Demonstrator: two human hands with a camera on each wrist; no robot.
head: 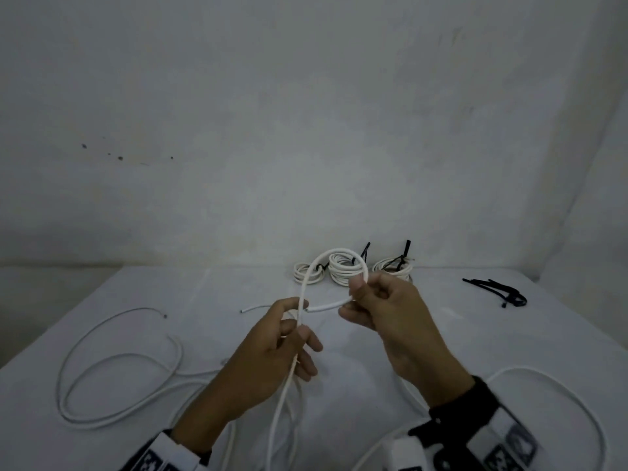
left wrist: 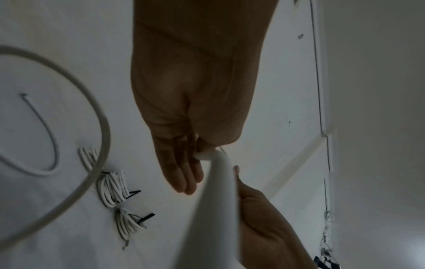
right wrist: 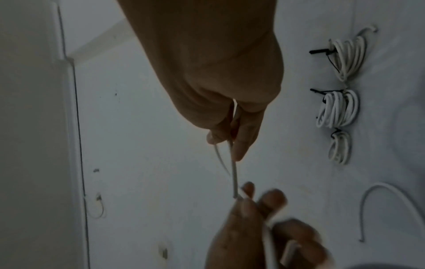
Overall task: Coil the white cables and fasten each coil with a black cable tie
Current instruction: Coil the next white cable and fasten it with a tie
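The first loop of a fresh coil is being formed above the table (head: 142, 287). The white cable (head: 314, 266) is pinched near its free end by the right hand (head: 384, 317) and gripped lower by the left hand (head: 275, 355). Further loops are judged necessary before a black cable tie (head: 499, 288), lying far right, is fetched. The cable appears smooth and springy.

You face a plain white plaster wall (head: 306, 113), dim and grey in low light, with a few small dark specks (head: 119, 158) at left. A second wall (head: 598, 164) meets it at right. Below, a flat white cloth-covered table (head: 170, 294).
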